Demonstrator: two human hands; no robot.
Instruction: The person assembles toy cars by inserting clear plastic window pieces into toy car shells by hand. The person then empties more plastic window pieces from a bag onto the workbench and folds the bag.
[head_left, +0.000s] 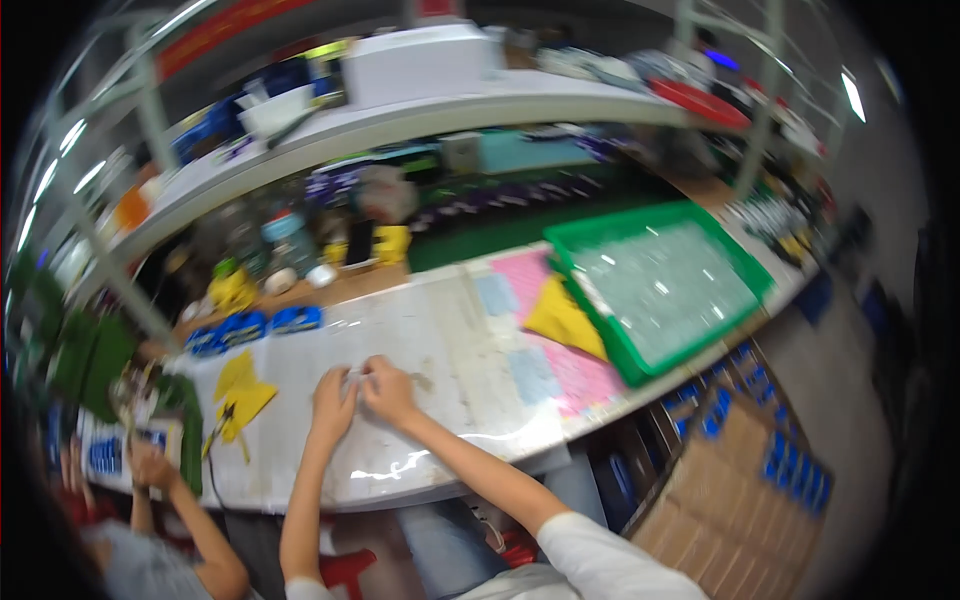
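Over the white tabletop (pixel 440 330), my left hand (pixel 334 403) and my right hand (pixel 388 388) meet at the fingertips. Both hands are closed in a pinch. Something small and pale may sit between the fingers, but blur hides what it is. Left of my hands, a yellow cloth (pixel 243 390) lies on the table with a small dark tool on it. To the right, a green tray (pixel 628 350) holds many small clear pieces, and a yellow cloth piece (pixel 565 318) rests against its near left side.
Blue packets (pixel 243 328) line the table's back left, below bottles (pixel 288 240) and a yellow figure (pixel 231 287). A shelf (pixel 420 118) with a white box (pixel 420 65) spans above. Cartons (pixel 720 490) stand low on the right. A co-worker's hand (pixel 150 465) is at the left.
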